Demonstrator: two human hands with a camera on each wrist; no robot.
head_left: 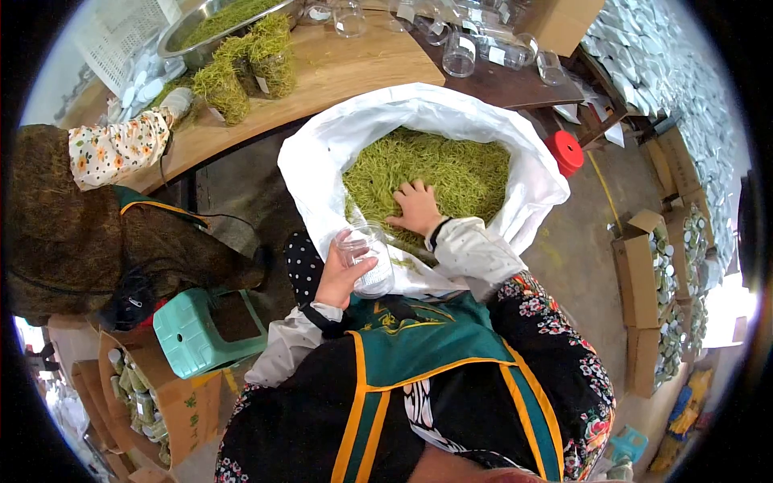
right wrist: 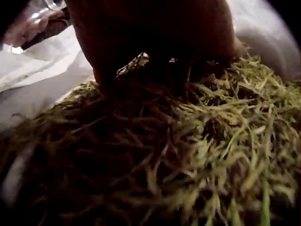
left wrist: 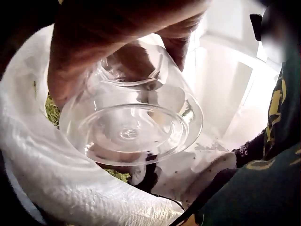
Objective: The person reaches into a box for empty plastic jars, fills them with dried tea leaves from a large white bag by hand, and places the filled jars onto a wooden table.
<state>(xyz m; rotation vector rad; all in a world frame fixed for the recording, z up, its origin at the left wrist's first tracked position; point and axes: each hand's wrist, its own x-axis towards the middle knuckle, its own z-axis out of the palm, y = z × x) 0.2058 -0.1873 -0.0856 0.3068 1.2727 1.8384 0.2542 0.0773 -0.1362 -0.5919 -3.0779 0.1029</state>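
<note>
My left hand [head_left: 336, 278] grips a clear jar [head_left: 375, 272] at the near left rim of a white sack [head_left: 310, 161]. In the left wrist view the jar's round base [left wrist: 131, 134] faces the camera, and no filling shows through its wall. Yellow-green, stringy dried plant strands [head_left: 467, 173], like moss, fill the sack. On top of them lies my right hand [head_left: 417, 211], fingers spread and palm down. From the right wrist, its fingertips reach into the strands [right wrist: 225, 136], where they are partly hidden.
A wooden table [head_left: 338, 68] beyond the sack bears filled jars [head_left: 272, 60], a metal bowl [head_left: 181, 40] and empty jars [head_left: 459, 55]. Another person's floral sleeve [head_left: 117, 153] reaches in from the left. A teal stool [head_left: 189, 334], a red stool [head_left: 564, 153] and cardboard boxes [head_left: 642, 342] stand around.
</note>
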